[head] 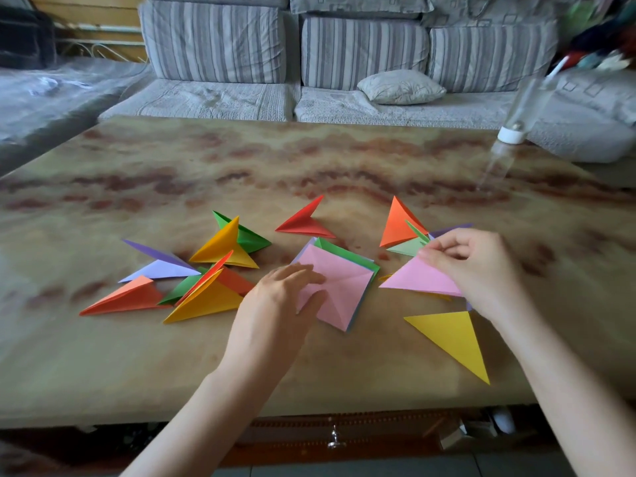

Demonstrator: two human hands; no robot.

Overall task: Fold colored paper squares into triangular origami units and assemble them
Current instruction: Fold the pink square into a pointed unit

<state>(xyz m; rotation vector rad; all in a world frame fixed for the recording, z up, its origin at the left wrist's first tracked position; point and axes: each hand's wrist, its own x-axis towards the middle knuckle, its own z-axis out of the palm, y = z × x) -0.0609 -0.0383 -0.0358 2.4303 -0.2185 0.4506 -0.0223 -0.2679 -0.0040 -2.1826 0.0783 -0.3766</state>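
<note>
Left hand (287, 290), fingers straight, covers part of the pink square (344, 287); right hand (481, 266), blurred, fingers pinching the pink triangle (420, 278).

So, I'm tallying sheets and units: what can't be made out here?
Head view, sheet count in the square stack: pink top sheet and left hand cover it.
Head view, what lies under the pink triangle: it and the right hand hide that.
Head view, clear bottle: blurred.

From here I see a table top (309, 160) with a smooth, glossy marbled finish that mirrors the clear plastic bottle (526, 101). The pink folded unit (420, 278) and the pink square (339, 290) are thin matt paper, sharply creased. The sofa (213, 43) is striped woven cloth, slightly rumpled.
</note>
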